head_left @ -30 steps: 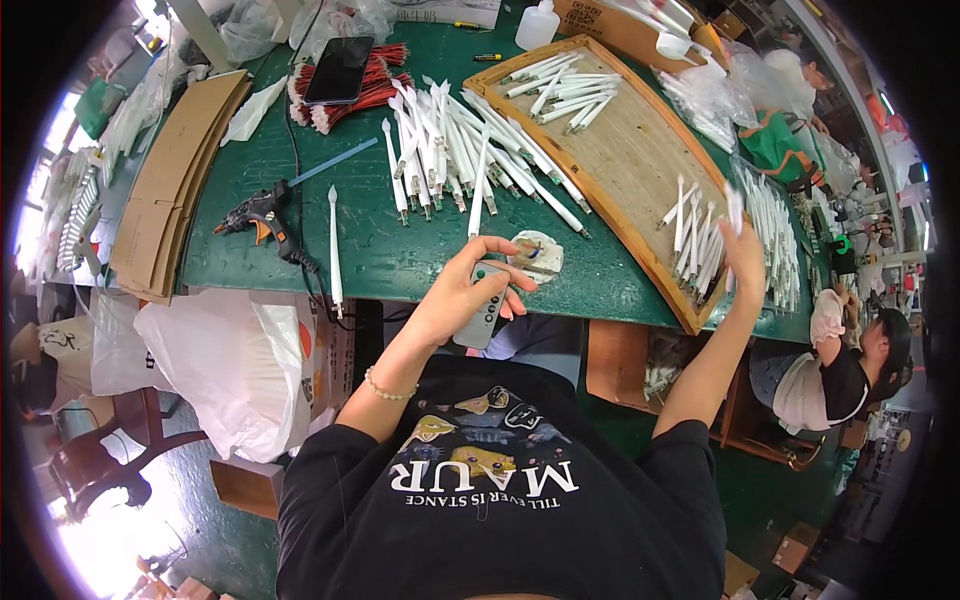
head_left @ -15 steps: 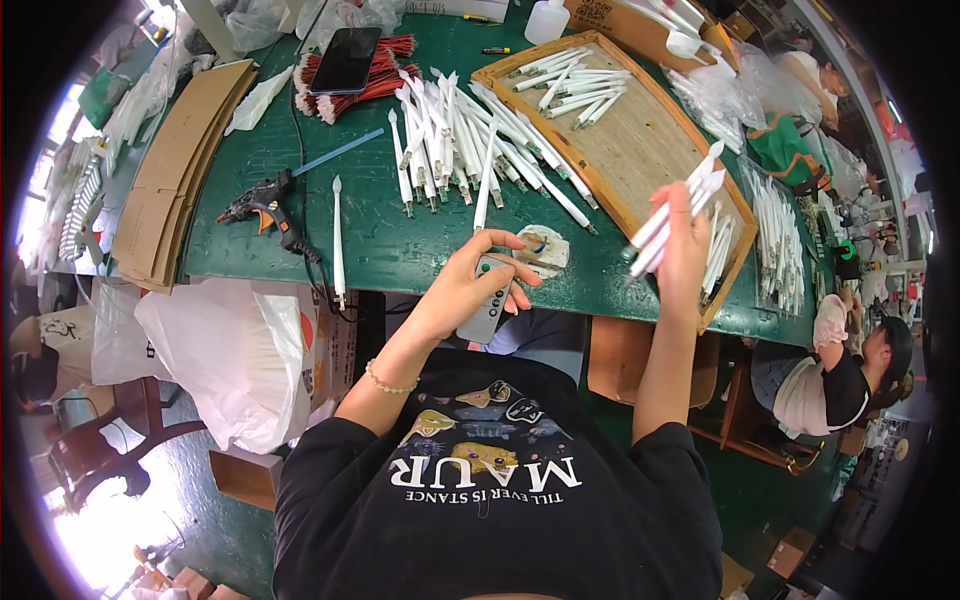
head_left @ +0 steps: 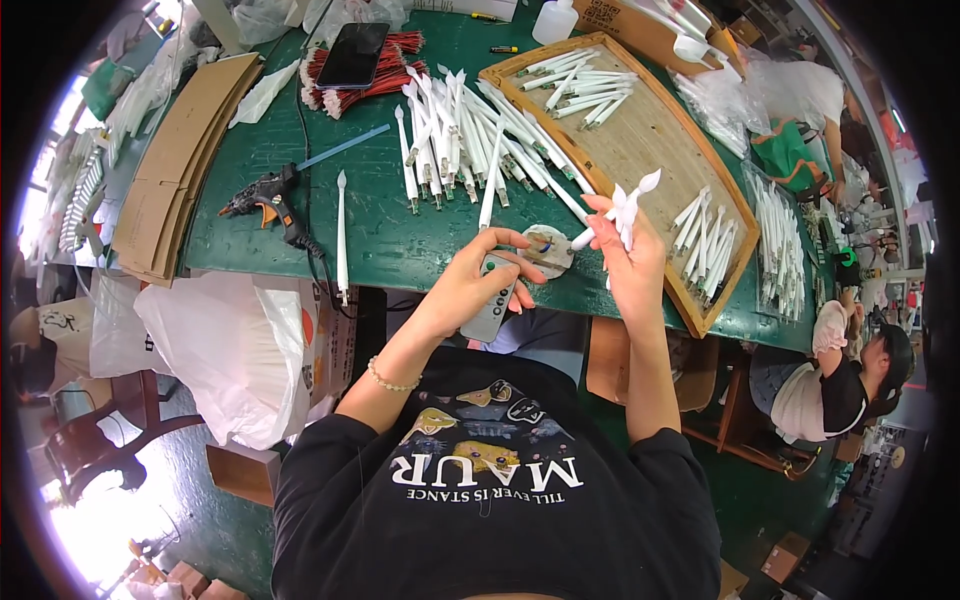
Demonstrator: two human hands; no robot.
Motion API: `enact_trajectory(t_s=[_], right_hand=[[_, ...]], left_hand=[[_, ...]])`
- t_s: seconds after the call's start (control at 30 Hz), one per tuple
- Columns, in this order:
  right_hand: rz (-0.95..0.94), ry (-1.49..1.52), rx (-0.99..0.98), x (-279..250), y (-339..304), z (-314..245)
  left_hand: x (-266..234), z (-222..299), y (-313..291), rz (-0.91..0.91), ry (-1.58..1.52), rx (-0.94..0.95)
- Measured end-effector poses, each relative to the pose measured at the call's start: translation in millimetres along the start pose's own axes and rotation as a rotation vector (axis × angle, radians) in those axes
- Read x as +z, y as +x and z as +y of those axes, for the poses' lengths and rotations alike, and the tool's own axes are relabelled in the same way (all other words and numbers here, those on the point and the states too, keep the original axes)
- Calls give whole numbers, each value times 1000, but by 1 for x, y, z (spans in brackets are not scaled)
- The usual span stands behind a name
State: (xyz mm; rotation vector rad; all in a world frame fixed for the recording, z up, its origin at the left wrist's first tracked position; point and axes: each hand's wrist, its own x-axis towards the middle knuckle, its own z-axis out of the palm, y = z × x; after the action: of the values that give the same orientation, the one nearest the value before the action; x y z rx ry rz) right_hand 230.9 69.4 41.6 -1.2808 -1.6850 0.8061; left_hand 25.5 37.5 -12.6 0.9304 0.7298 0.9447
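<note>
My left hand is closed around a small grey remote control at the table's front edge. In my right hand are a few white LED taper candles with flame-shaped tips, one of them tilted toward the left. Between the hands a round whitish pad with a small metal piece on it lies on the table. Just beyond my left hand lies a single candle. Behind it is a pile of similar candles, their metal-looking ends toward me.
A wood-framed tray holds two groups of candles. To the left lie a glue gun, a lone candle and stacked cardboard. A phone rests on red wires. Another person sits at the right.
My right hand has moved left from over the tray toward the round pad, and the candles in it have turned. The left hand keeps hold of the remote control.
</note>
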Motion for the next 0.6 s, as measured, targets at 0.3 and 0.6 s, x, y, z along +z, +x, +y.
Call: enact_trajectory(t_s=[0.3, 0.6], right_hand=[[53, -76, -104, 3, -4, 6], [56, -34, -131, 13, -3, 6]], left_hand=[[1, -1, 1, 25, -9, 34], [1, -4, 1, 45, -27, 45]])
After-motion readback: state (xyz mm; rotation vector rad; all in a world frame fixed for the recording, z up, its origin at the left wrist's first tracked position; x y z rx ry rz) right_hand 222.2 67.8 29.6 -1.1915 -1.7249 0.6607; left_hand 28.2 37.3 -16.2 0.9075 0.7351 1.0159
